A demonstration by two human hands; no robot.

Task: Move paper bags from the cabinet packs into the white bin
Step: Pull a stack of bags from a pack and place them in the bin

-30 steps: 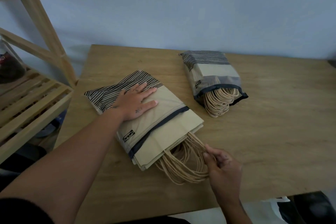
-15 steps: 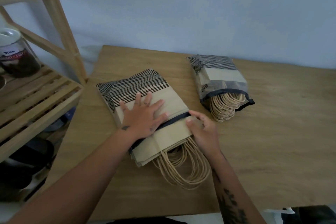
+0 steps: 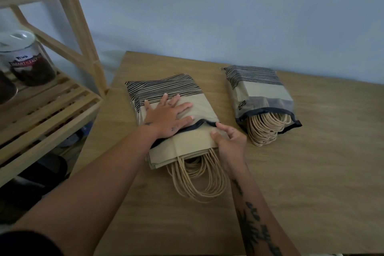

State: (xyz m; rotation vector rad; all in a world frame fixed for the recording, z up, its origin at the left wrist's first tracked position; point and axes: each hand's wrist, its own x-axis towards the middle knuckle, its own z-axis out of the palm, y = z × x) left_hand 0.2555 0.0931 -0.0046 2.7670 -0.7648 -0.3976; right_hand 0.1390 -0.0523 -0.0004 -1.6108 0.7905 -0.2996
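Note:
A large striped plastic pack (image 3: 164, 87) of tan paper bags (image 3: 187, 145) lies on the wooden table (image 3: 311, 172). The bags stick out of its dark-edged mouth, their twisted paper handles (image 3: 199, 181) fanned toward me. My left hand (image 3: 168, 116) presses flat on top of the pack, fingers spread. My right hand (image 3: 228, 141) pinches the right edge of the bags at the pack's mouth. A smaller pack (image 3: 259, 97) of the same kind lies to the right, handles spilling out. The white bin is not in view.
A slatted wooden shelf unit (image 3: 47, 106) stands left of the table, with a clear jar (image 3: 27, 58) of dark contents on it. A pale wall runs behind the table. Dark objects lie on the floor under the shelf.
My right hand left the paper handles and moved up to the bags' edge at the pack's mouth. My left hand slid a little toward the mouth and stays pressed on the pack.

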